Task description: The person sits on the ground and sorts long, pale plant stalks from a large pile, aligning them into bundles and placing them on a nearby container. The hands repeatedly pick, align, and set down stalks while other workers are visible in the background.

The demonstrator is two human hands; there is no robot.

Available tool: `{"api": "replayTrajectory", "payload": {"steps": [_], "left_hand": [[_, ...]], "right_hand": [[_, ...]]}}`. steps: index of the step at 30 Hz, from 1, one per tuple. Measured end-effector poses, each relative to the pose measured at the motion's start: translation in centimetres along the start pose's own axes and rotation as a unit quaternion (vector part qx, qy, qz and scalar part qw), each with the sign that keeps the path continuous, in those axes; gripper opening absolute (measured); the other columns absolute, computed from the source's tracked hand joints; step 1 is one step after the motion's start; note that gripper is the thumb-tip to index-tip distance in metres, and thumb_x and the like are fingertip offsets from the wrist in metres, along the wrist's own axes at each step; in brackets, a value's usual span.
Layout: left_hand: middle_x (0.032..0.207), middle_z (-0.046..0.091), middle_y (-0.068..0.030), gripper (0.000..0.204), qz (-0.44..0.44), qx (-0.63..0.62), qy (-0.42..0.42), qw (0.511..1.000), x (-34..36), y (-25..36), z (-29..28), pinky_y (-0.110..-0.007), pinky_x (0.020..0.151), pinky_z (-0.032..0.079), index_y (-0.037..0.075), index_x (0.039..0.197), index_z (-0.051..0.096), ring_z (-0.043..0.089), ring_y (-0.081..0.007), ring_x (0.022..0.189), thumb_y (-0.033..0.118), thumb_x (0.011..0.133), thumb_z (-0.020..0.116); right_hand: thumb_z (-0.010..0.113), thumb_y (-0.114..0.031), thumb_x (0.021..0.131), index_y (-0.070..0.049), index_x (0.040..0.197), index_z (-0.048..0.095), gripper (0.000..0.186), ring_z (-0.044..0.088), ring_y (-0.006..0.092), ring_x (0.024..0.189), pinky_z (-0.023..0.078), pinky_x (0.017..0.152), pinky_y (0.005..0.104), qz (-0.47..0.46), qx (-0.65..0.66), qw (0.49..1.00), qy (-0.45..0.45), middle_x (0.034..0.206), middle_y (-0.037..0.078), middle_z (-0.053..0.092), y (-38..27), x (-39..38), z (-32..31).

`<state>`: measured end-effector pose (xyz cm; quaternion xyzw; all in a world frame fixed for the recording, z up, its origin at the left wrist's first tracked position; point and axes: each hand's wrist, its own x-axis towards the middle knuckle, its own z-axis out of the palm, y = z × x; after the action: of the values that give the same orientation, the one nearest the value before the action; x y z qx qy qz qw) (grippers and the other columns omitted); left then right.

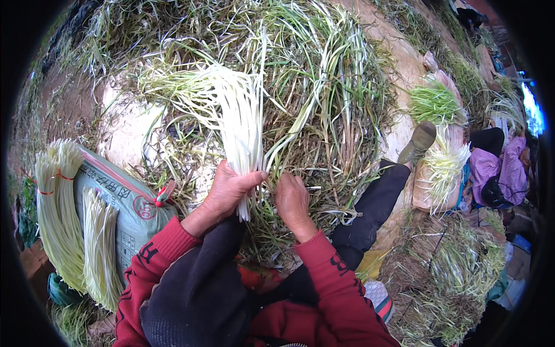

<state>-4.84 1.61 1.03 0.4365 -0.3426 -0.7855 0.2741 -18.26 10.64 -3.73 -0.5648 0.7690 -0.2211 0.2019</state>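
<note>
My left hand point(234, 185) grips a thick bundle of long, pale white-yellow stalks point(240, 121), their thinner leafy ends fanned out toward the upper left and their white ends poking below my fist. Just right of it, my right hand point(292, 199) has curled fingers closed on some loose pale-green leaves point(300, 124) beside the bundle. Under and beyond both hands spreads a heap of green and withered leaves point(347, 69).
At left, tied bundles of stalks point(60, 220) lie against a plastic sack point(139, 231). My outstretched leg point(376, 205) points right, near more piled stalks point(436, 162) and greens point(433, 101). Pink checked fabric point(509, 168) is at far right, a leaf pile point(451, 277) at lower right.
</note>
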Motion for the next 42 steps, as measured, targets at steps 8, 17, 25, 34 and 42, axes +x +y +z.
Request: {"api": "replayTrajectory", "payload": {"steps": [8,17,25,34,42], "left_hand": [[0.073,0.057,-0.001,0.028,-0.02,-0.172,0.072,0.982,-0.8,3.5,-2.5,-0.022,0.047,0.045,0.004,0.096,0.052,0.052,-0.0083,0.056,0.003,0.072,0.065],[0.088,0.055,-0.009,0.026,0.223,-0.371,-0.085,0.897,1.0,17.0,-15.9,-0.02,0.048,0.05,-0.001,0.11,0.047,0.055,-0.0105,0.069,0.005,0.085,0.051],[0.076,0.054,-0.0038,0.024,0.18,-0.292,0.108,0.933,2.5,14.2,-16.0,-0.02,0.042,0.045,-0.004,0.102,0.051,0.052,-0.0096,0.057,0.01,0.084,0.057],[0.067,0.051,0.0017,0.034,-0.096,-0.215,0.047,0.971,3.7,1.1,-5.3,-0.019,0.043,0.044,-0.002,0.111,0.052,0.048,-0.0065,0.049,0.007,0.079,0.06],[0.078,0.057,0.0,0.036,-0.122,-0.192,-0.013,0.974,1.4,1.1,-5.9,-0.021,0.046,0.048,0.0,0.109,0.053,0.053,-0.0085,0.051,0.005,0.074,0.062]], "right_hand": [[0.048,-0.005,0.077,-0.003,0.085,0.051,0.009,0.053,0.0306,0.075,0.046,0.065,0.0398,-0.006,-0.15,0.988,-0.028,0.076,0.013,0.055,3.4,-2.1,-0.3],[0.052,-0.006,0.071,-0.005,0.076,0.05,0.005,0.055,0.03,0.073,0.046,0.063,0.0413,0.029,-0.228,0.969,-0.094,0.071,0.011,0.055,8.4,-8.5,-0.7],[0.063,-0.02,0.081,-0.001,0.111,0.056,0.037,0.061,0.0165,0.067,0.049,0.06,0.0295,0.102,0.067,0.987,-0.105,0.078,0.012,0.065,4.0,-2.8,-7.2],[0.062,-0.018,0.08,-0.002,0.1,0.062,0.026,0.06,0.0161,0.068,0.047,0.064,0.0303,0.237,0.1,0.965,0.051,0.081,0.007,0.066,9.7,10.5,-5.4],[0.059,-0.009,0.085,0.002,0.099,0.06,0.018,0.055,0.0079,0.069,0.045,0.064,0.0206,-0.016,0.598,0.791,0.132,0.079,0.002,0.06,-2.3,4.8,-14.7]]}}
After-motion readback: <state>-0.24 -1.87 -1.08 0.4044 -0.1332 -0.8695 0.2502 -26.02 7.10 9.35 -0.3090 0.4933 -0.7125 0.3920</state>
